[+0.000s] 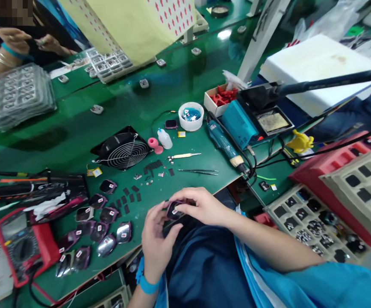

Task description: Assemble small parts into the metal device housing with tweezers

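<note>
A small smartwatch body [174,211] with a dark face and purple rim is held over my lap, just off the table's front edge. My right hand [201,206] pinches it, thumb across the face and fingers over its top edge. Curled fingers of my left hand [160,235] meet its left edge, while the left thumb stands away below. Both hands partly cover it. On the table to the left lie several similar watch bodies [99,231], many with small white-and-red stickers. Small black pads [124,201] lie beyond them; tweezers [198,172] rest ahead of my right hand.
A black fan [124,149], a white bottle [165,138], a white tub [191,116] and a teal electric screwdriver [224,143] stand farther back. A red multimeter [25,246] lies left. Parts trays [316,222] are at right. Across the table, a co-worker's hands [15,40] show.
</note>
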### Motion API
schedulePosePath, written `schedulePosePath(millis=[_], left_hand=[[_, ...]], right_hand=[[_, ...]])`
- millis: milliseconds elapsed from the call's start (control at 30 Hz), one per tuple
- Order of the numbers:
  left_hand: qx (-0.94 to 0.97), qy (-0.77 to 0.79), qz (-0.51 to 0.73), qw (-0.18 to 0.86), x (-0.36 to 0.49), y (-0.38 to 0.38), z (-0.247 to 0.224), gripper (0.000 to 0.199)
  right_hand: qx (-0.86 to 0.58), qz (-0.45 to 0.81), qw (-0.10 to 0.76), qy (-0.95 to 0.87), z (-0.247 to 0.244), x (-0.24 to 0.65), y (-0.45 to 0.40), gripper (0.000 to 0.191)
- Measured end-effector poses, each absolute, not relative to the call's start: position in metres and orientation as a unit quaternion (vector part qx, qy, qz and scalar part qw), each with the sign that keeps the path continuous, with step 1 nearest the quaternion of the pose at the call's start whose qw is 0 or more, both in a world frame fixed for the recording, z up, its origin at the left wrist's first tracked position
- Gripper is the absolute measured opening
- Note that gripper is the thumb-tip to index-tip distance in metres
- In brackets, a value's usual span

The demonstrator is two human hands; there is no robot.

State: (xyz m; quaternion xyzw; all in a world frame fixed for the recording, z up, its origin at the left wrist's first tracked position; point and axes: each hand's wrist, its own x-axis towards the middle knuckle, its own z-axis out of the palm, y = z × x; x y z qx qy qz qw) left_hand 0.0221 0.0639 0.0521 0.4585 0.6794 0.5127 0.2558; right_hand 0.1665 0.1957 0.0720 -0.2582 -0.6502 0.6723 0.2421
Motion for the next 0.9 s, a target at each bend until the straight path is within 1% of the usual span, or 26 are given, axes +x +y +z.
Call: schedulePosePath(millis=[67,133,233,300,467,633,900], left_hand=[[0.378,0.664,0.540,0.352,0.021,0.063,0.056,0.044],[0.325,0.651,0.558,0.398,0.018,0.062,0.059,0.039],[0.287,0.646,0.577,0.410,0.016,0.059,0.060,0.036],[0.280,0.650,0.580,0.404,0.016,0.056,0.061,0.036],[0.275,0.651,0.581,0.404,0.017,0.053,0.063,0.037],[0.278,0.650,0.576,0.409,0.017,0.051,0.059,0.035],[0.305,0.645,0.569,0.409,0.016,0.048,0.054,0.031]], right_hand=[[-0.242,0.716,0.245,-0.607,0.071,0.167,0.197,0.018],[-0.248,0.771,0.240,-0.535,0.067,0.166,0.195,0.025],[-0.275,0.814,0.241,-0.452,0.063,0.163,0.191,0.039],[-0.274,0.817,0.249,-0.443,0.062,0.162,0.189,0.041],[-0.256,0.793,0.275,-0.479,0.062,0.163,0.187,0.031],[-0.262,0.781,0.278,-0.494,0.060,0.164,0.185,0.027],[-0.267,0.750,0.287,-0.534,0.062,0.165,0.183,0.013]])
